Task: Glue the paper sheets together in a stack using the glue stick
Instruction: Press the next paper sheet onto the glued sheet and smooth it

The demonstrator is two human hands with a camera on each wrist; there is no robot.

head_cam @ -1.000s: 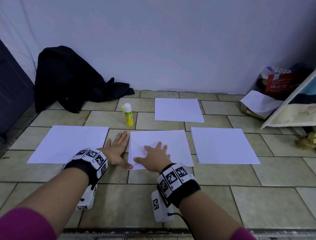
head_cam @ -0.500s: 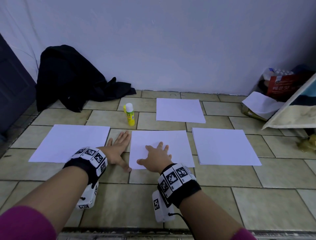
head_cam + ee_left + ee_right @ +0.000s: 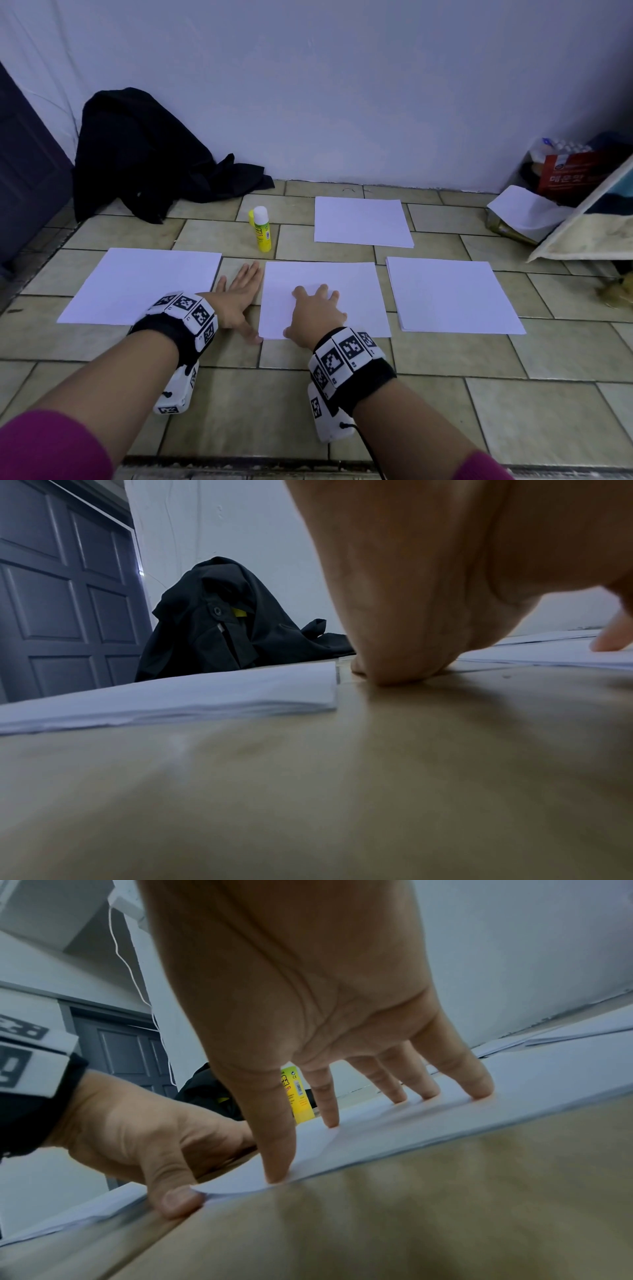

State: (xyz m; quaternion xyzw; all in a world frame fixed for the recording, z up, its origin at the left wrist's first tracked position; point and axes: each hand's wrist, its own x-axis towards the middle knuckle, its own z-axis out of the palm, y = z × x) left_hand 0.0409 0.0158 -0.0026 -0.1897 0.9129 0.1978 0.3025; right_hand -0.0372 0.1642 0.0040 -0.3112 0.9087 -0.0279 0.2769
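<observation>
Several white paper piles lie on the tiled floor. On the middle pile (image 3: pixel 356 291) my right hand (image 3: pixel 313 310) presses with spread, straight fingers (image 3: pixel 479 1088). My left hand (image 3: pixel 239 294) lies flat on the tile beside that pile's left edge, its thumb (image 3: pixel 174 1199) touching the near left corner. A wider left pile (image 3: pixel 137 284) sits by my left wrist, also seen as the left pile (image 3: pixel 171 696). Two more piles lie at the right (image 3: pixel 452 294) and far back (image 3: pixel 363 221). The yellow glue stick (image 3: pixel 261 229) with a white cap stands upright behind my left hand, apart from both hands.
A black garment (image 3: pixel 144 161) is heaped against the wall at back left, beside a dark door (image 3: pixel 24 178). At the right are a red box (image 3: pixel 575 174), crumpled paper (image 3: pixel 527 212) and a leaning board (image 3: pixel 589 222). Bare tiles stretch in front of the piles.
Both hands stay where they were on and beside the middle pile; the right hand's fingers have shifted only slightly. The camera view has dipped a little.
</observation>
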